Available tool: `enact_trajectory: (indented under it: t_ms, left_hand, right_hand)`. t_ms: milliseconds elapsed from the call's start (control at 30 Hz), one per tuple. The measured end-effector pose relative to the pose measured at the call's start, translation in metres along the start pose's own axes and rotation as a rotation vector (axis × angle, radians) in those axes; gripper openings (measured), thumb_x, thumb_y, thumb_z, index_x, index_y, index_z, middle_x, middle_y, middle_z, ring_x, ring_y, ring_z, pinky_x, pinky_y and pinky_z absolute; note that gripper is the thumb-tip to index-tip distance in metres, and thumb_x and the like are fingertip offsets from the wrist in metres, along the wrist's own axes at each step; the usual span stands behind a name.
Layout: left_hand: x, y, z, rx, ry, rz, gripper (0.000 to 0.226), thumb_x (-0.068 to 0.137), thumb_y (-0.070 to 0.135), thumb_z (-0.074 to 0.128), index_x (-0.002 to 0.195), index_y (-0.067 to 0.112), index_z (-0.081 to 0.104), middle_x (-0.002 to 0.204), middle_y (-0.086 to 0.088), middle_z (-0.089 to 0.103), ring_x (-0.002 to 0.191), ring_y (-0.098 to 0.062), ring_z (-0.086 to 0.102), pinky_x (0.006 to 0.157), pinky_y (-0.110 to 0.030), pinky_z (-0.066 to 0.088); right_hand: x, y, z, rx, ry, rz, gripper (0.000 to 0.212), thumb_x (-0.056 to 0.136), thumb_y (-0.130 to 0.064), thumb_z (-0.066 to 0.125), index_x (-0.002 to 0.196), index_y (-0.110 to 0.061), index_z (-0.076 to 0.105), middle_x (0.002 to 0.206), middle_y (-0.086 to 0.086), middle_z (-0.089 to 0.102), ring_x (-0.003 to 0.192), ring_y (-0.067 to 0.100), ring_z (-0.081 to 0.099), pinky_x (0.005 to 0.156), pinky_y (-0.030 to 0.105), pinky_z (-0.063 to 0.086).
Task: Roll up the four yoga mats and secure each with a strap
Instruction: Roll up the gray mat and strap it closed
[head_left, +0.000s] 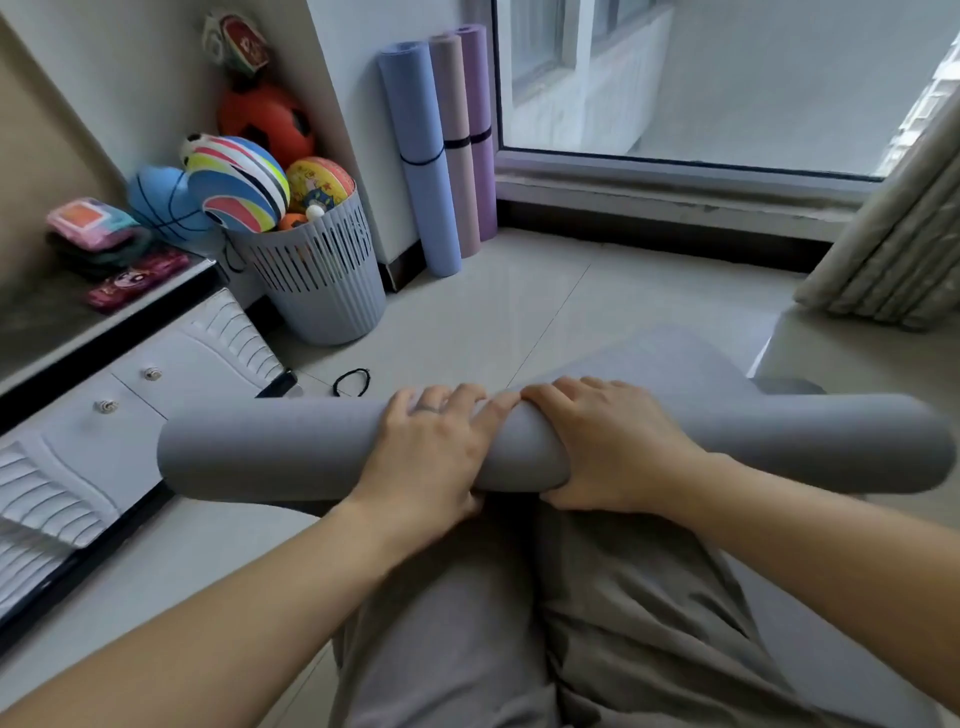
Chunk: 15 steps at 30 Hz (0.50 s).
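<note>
**Item in work.** The grey mat (270, 449) lies crosswise just in front of the person's knees, rolled almost to full thickness. A short loose end (675, 358) lies flat on the floor (493, 301) at one o'clock from the roll. Rolling is therefore judged nearly complete, not finished.

**Hands.** The left hand (436, 447) is clamped on the middle of the roll, fingers curled over the top and thumb tucked beneath. The right hand (608, 441) is clamped on it likewise, its fingertips touching those of the left. Both sit at the centre, apparently to press the turns tight and stop the foam springing open. The ends of the roll are unsupported. Whether its edges are flush cannot be told.

**Fastening.** A black strap (351, 382) lies looped on the floor at eleven o'clock from the hands, near the roll but apart from it, and is not yet fitted. It appears to be laid ready within the left hand's reach.

**Completed items.** The blue mat (418, 104), mauve mat (457, 93) and purple mat (480, 83) stand upright side by side at twelve o'clock, in the corner beside the window (727, 78). Each has a dark band round its middle. Standing them there keeps the working floor free. Three of four are judged done.

**Other.** A basket (322, 291) of balls stands at ten o'clock, near the blue mat.

**Risk.** Freeing one hand to fetch the strap may let the outer turn slacken, so the other hand should keep its pressure.
</note>
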<state>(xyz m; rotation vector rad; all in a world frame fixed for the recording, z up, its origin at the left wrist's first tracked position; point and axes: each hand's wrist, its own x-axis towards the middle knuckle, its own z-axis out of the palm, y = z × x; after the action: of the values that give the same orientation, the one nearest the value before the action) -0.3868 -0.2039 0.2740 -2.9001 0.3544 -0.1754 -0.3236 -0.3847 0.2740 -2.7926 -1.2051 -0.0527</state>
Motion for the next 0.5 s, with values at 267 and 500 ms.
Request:
enact_trajectory:
  t_ms: [267, 500]
  left_hand:
    - [0.007, -0.014, -0.057, 0.074, 0.081, -0.078, 0.096, 0.070, 0.049, 0.071, 0.145, 0.031, 0.013, 0.131, 0.001, 0.041, 0.115, -0.025, 0.047, 0.096, -0.039, 0.034]
    - [-0.017, 0.012, -0.025, -0.137, -0.267, 0.024, 0.097, 0.069, 0.048, 0.069, 0.146, 0.030, 0.012, 0.130, 0.000, 0.043, 0.116, -0.026, 0.047, 0.096, -0.037, 0.036]
  right_hand:
    - [0.020, 0.001, -0.061, -0.083, 0.032, -0.056, 0.082, 0.059, -0.064, 0.065, 0.130, -0.032, 0.039, 0.112, -0.010, 0.058, 0.097, 0.018, 0.058, 0.074, 0.033, 0.048]
    - [-0.004, -0.007, -0.027, 0.088, -0.403, -0.114, 0.086, 0.056, -0.066, 0.075, 0.128, -0.034, 0.040, 0.117, -0.012, 0.059, 0.102, 0.011, 0.056, 0.085, 0.029, 0.047]
